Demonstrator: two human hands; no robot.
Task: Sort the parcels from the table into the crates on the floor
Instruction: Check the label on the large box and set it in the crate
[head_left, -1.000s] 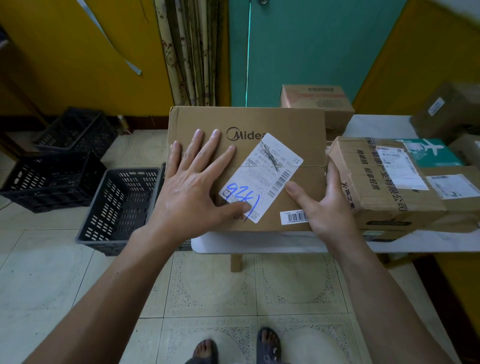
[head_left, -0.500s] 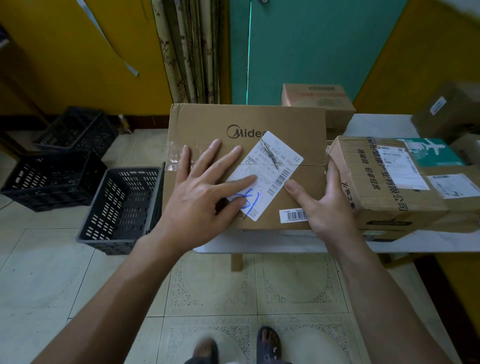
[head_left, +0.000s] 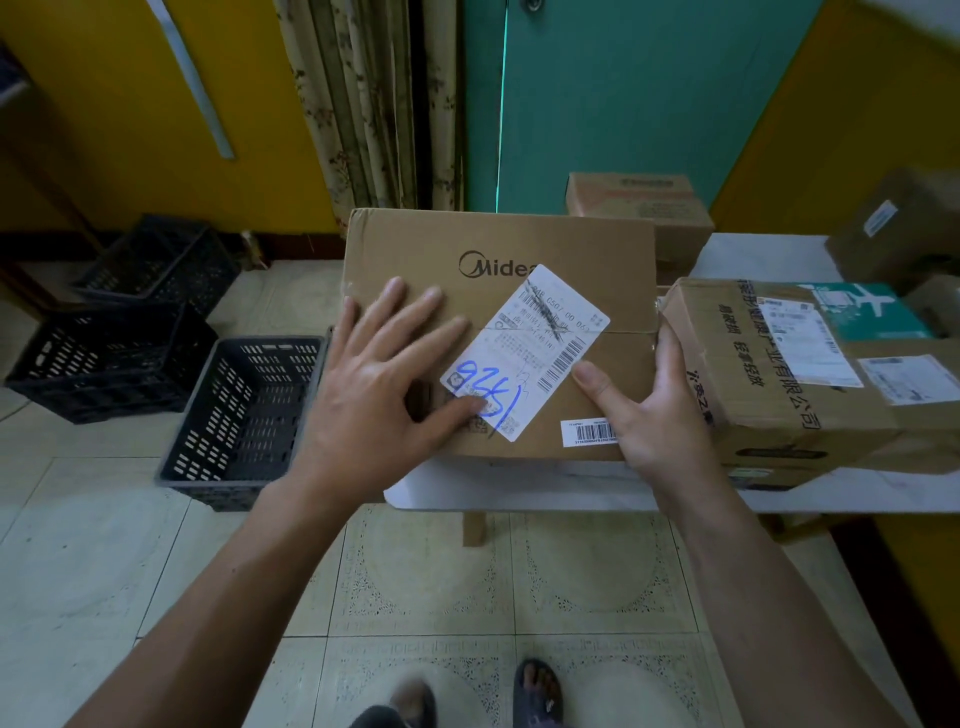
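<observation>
Black plastic crates (head_left: 109, 358) sit on the tiled floor (head_left: 78, 545) at far left, with a grey slatted crate (head_left: 244, 410) nearer, just beside the left end of the white desk (head_left: 519, 493). A person stands at the desk with both hands on a brown cardboard Midea box (head_left: 498, 249), which lies flat on the desk's left end, its left edge overhanging the grey crate. The left hand (head_left: 384, 395) lies palm down on the box lid, fingers straight and spread, the thumb touching the lower corner of a white shipping label (head_left: 524, 353) marked in blue ink. The right hand (head_left: 660, 415) grips the box's right edge, thumb on top near the label's barcode, fingers curled down the side against a neighbouring brown parcel (head_left: 753, 374) printed with Chinese characters. Behind that parcel lies a teal parcel (head_left: 872, 312); more cardboard parcels (head_left: 639, 208) sit at the back of the desk and at far right.
</observation>
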